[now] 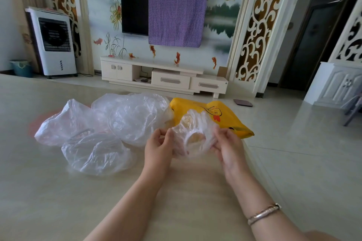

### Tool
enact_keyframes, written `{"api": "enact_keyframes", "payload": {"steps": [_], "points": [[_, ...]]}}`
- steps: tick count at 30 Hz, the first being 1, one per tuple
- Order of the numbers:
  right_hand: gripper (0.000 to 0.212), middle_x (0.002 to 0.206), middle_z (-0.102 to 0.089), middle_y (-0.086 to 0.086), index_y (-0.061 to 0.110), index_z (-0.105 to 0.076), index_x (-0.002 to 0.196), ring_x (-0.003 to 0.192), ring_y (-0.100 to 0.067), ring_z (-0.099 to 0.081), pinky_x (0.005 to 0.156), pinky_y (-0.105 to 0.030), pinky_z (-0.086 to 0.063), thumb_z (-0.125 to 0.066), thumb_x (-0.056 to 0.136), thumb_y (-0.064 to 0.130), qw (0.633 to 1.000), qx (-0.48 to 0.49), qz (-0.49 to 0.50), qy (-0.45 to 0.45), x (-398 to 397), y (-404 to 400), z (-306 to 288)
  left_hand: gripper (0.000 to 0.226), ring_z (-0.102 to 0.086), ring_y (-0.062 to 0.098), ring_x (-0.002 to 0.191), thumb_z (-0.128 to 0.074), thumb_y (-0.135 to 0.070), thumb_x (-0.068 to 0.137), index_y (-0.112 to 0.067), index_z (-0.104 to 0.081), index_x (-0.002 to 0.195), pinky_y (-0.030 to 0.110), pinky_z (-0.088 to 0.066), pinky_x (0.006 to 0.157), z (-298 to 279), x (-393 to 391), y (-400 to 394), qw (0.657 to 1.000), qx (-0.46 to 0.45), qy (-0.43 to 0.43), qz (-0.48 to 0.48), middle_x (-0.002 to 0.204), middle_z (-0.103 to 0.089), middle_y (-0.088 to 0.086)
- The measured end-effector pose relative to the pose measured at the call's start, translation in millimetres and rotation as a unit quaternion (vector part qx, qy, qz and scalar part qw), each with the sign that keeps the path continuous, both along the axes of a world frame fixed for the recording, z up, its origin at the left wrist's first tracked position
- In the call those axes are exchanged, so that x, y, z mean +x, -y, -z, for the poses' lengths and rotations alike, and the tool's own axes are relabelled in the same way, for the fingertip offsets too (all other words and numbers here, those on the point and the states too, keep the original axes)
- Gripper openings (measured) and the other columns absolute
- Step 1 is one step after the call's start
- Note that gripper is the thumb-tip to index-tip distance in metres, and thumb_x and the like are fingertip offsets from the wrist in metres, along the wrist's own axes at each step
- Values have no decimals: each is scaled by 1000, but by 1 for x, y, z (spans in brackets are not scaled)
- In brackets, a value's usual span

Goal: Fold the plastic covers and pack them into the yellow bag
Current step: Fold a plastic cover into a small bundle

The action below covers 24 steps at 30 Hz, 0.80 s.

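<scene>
Left hand [159, 144] and right hand [227, 143] both pinching plastic cover [193, 133], just in front of yellow bag [225, 117]; loose covers [101, 129] left of bag

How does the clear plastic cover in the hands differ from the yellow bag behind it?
The clear plastic cover is see-through and crumpled, gripped by left hand and right hand; the yellow bag is opaque, printed, lying flat on the table, untouched. Both are thin, flexible plastic.
</scene>
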State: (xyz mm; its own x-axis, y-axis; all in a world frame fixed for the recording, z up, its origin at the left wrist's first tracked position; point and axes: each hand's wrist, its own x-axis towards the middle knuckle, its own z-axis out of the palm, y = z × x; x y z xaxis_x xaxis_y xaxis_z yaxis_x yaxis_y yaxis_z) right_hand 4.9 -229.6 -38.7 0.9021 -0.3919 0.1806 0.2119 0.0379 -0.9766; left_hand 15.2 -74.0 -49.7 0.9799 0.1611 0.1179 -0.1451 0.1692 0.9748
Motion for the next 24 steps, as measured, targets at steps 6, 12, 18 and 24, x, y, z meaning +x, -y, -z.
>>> {"api": "enact_keyframes", "payload": {"steps": [6,12,18,24], "points": [[27,78,-66,-2,14,-58,78,73,-18,-61,63,-30,-47,-52,99,28,995,52,80,-8,-3,11,-7,30,-62,20,49,-49,-22,101,6,-55,91,29,-54,50,-2,-4,5,998,-10,-31,53,65,-58,8],[25,89,-67,-15,2,-65,89,86,-29,-63,83,-41,-50,-62,93,26,997,-1,-76,-22,-11,8,-12,52,-67,17,85,-54,-61,87,-14,-61,108,33,-54,67,-9,2,-2,990,-42,-88,105,99,-69,4],[40,97,-70,-19,-7,-65,101,91,-30,-67,87,-40,-52,-63,91,32,990,-43,-129,-44,-16,5,-11,41,-66,16,68,-75,-41,76,-10,-67,103,27,-54,58,-6,1,-5,980,-33,-99,168,87,-68,8],[69,104,-72,-9,2,-64,111,101,-21,-67,98,-39,-48,-62,78,62,979,-126,-121,-109,-16,13,-12,7,-63,12,69,-70,-18,87,-11,-70,89,22,-50,60,-4,3,-10,988,-80,-21,128,78,-67,2]]}}
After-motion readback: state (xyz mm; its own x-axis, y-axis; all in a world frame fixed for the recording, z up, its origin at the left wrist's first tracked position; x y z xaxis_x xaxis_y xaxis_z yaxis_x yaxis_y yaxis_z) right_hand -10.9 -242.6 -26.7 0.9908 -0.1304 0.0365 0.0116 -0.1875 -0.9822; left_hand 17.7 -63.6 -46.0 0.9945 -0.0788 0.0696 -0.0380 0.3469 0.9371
